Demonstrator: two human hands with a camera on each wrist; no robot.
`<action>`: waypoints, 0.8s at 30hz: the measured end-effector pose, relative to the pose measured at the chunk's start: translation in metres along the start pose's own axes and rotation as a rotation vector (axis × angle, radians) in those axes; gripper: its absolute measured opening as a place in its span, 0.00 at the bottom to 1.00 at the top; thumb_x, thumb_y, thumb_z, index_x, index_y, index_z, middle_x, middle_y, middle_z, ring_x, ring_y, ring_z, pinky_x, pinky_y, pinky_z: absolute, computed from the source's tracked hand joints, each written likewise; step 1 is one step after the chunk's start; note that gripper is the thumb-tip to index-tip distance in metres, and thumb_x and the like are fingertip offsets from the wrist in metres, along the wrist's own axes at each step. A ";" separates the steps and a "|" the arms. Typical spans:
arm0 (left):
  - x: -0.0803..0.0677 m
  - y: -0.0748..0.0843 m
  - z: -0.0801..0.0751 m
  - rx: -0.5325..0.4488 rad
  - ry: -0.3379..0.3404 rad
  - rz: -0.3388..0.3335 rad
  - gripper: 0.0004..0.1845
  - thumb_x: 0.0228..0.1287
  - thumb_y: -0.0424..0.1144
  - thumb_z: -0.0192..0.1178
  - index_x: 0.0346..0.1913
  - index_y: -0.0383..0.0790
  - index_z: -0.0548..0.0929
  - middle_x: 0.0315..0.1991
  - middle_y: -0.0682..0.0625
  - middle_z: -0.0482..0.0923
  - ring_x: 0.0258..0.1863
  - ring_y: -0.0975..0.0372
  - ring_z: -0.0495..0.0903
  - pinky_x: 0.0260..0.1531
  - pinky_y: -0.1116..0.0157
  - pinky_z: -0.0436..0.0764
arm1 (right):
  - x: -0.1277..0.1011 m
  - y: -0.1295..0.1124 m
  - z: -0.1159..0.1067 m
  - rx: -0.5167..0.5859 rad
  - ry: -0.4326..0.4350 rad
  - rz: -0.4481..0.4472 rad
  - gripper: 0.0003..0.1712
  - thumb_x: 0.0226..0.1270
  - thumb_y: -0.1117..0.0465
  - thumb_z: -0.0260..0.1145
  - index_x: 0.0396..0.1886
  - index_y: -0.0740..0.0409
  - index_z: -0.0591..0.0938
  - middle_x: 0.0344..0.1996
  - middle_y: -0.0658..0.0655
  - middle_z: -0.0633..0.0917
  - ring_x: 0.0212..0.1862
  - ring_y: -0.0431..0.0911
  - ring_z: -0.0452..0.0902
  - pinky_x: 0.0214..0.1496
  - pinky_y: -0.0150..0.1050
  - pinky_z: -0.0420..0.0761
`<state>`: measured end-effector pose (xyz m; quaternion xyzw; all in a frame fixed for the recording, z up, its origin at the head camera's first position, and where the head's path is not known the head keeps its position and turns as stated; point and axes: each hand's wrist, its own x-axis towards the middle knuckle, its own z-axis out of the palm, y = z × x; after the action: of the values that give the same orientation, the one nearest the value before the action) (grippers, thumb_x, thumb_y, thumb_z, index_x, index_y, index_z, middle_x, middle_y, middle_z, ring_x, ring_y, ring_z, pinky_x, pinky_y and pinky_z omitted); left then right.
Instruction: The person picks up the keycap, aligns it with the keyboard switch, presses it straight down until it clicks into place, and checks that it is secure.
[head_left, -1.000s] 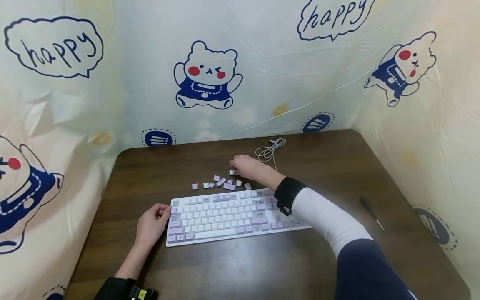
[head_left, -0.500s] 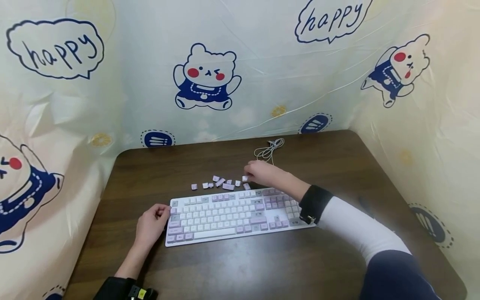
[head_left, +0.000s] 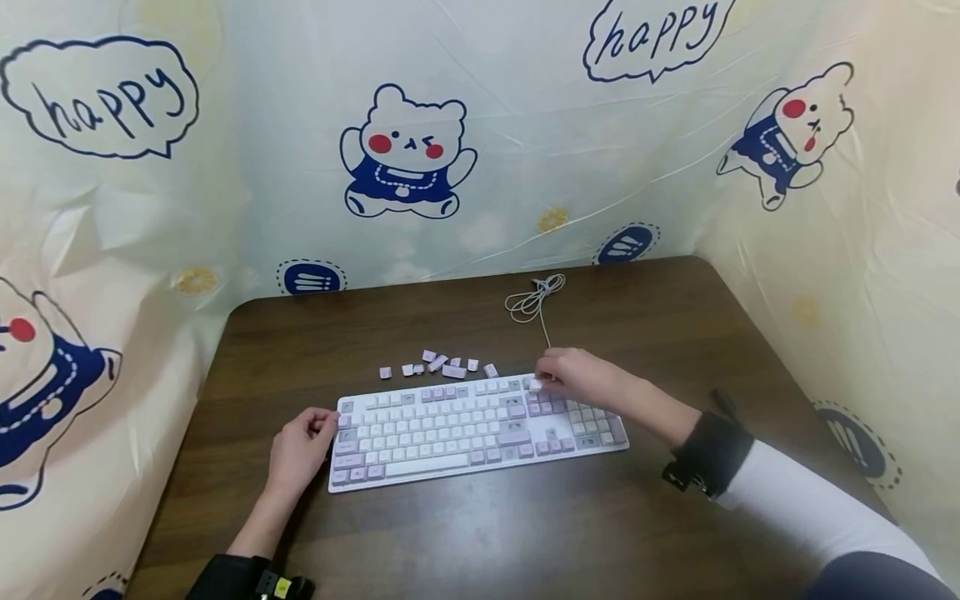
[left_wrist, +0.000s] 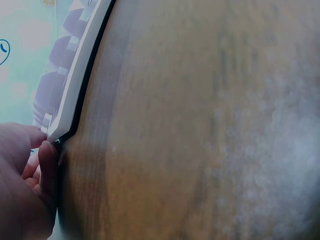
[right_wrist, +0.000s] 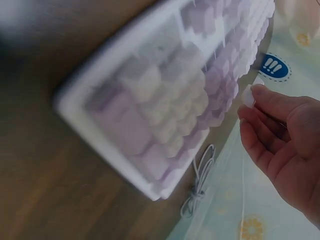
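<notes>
A white and lilac keyboard (head_left: 427,463) lies on the brown table. My left hand (head_left: 298,448) pinches its left edge; in the left wrist view the thumb (left_wrist: 48,162) sits against the keyboard's side. Over the top edge, right of its middle, hovers my right hand (head_left: 588,379). Between its thumb and forefinger is a small white keycap (right_wrist: 248,96), clearest in the right wrist view. Several loose keycaps (head_left: 453,372), mostly lilac, lie behind the keyboard. A bare white patch without keys (head_left: 547,427) shows between the main keys and the number pad.
A coiled pale cable (head_left: 534,302) lies at the back of the table (head_left: 480,542), running toward the keyboard. On the right, a dark screwdriver handle (head_left: 723,403) is partly hidden by the right wrist strap. A printed curtain (head_left: 495,167) hangs around the table.
My right hand has moved from the loose keycaps rightward and nearer, over the keyboard's top edge, carrying a white keycap. The left hand has stayed at the keyboard's left edge.
</notes>
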<state>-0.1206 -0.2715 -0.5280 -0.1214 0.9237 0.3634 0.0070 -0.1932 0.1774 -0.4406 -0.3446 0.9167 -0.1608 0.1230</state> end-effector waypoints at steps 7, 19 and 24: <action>-0.001 0.001 0.000 0.002 0.015 -0.001 0.16 0.77 0.46 0.58 0.49 0.34 0.85 0.33 0.46 0.79 0.29 0.58 0.74 0.27 0.66 0.72 | -0.038 0.006 0.007 0.016 -0.011 -0.036 0.07 0.69 0.64 0.73 0.45 0.57 0.88 0.36 0.49 0.83 0.36 0.40 0.75 0.43 0.35 0.82; -0.001 0.003 0.001 -0.003 0.027 0.002 0.15 0.77 0.45 0.58 0.48 0.35 0.85 0.33 0.46 0.79 0.28 0.58 0.74 0.27 0.66 0.72 | -0.076 0.019 0.021 0.031 -0.011 -0.066 0.05 0.66 0.64 0.75 0.40 0.55 0.87 0.32 0.46 0.81 0.34 0.37 0.73 0.39 0.32 0.80; -0.001 0.003 0.002 0.000 0.022 -0.001 0.16 0.78 0.45 0.58 0.49 0.34 0.85 0.33 0.46 0.79 0.30 0.57 0.74 0.29 0.66 0.71 | -0.084 0.022 0.027 0.016 0.020 -0.164 0.05 0.66 0.68 0.75 0.37 0.57 0.86 0.31 0.48 0.81 0.34 0.37 0.73 0.38 0.33 0.80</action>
<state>-0.1205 -0.2681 -0.5271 -0.1260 0.9237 0.3619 -0.0027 -0.1354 0.2435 -0.4642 -0.4160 0.8852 -0.1809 0.1029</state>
